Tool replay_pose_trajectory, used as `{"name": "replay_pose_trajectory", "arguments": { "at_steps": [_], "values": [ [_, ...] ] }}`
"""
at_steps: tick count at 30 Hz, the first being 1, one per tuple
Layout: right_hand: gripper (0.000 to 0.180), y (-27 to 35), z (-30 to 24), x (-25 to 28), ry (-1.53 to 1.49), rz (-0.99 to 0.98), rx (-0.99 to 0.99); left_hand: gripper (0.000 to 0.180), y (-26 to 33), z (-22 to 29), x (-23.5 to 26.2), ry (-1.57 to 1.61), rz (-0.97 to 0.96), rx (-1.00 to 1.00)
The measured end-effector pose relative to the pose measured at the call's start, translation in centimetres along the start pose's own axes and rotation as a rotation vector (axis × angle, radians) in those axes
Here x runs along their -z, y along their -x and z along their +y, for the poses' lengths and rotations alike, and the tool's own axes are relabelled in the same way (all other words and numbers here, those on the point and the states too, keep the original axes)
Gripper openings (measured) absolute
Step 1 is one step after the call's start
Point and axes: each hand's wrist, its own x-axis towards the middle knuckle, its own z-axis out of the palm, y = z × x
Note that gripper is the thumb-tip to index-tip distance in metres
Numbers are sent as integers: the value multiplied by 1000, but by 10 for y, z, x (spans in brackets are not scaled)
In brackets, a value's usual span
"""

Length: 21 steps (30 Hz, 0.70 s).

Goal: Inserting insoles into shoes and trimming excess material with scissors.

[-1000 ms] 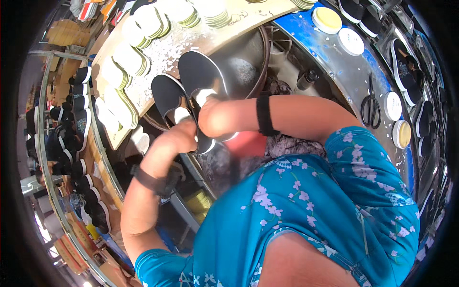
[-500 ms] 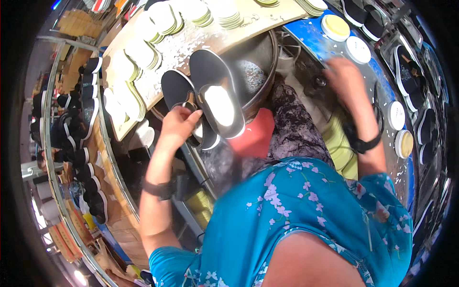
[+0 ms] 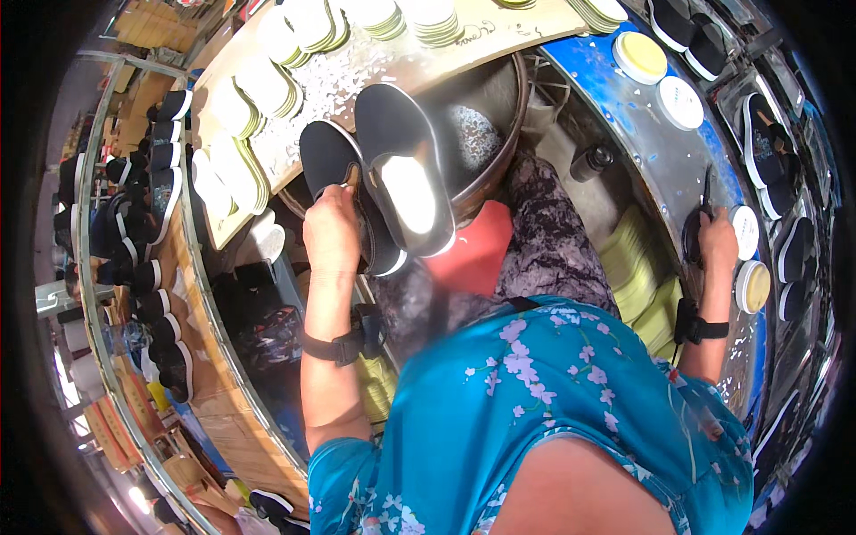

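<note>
My left hand (image 3: 332,227) pinches the opening edge of a black slip-on shoe (image 3: 328,152) with a white sole edge. Close beside it is a second black shoe (image 3: 392,116), its toe pointing away and a white insole (image 3: 412,196) inside; what supports it is hidden. Over on the right-hand table, my right hand (image 3: 717,239) has its fingers closed around the lower end of a thin dark stick-like tool (image 3: 708,185). A dark round object (image 3: 691,236) lies against these fingers, and a white round lid (image 3: 743,232) is just right of them.
Stacks of pale insoles (image 3: 254,178) stand on a wooden board (image 3: 508,31) strewn with white scraps. Under it is a dark round basin (image 3: 513,116). Tubs with yellow (image 3: 640,55) and white tops line the blue table (image 3: 580,67). Shoes fill racks on both sides.
My right hand has moved from above the gap down onto the right table, to the dark tool. My left hand has shifted its hold slightly up the shoe, which now stands straighter.
</note>
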Motion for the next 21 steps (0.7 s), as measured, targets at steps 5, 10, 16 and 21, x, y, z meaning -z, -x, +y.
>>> {"name": "replay_pose_trajectory", "arguments": {
  "at_steps": [5,10,16,21],
  "values": [
    [56,-5,27,-16,30,-108,-40,20,-2,-13,1,411,-84,146],
    [63,-17,46,-36,-300,48,-10,22,1,-20,6,522,-127,197],
    [63,0,43,-20,-1257,-292,-129,36,2,-7,10,278,-135,181],
    [73,26,-20,11,-1682,-571,208,26,-4,5,0,-3,-78,29]
  ]
}}
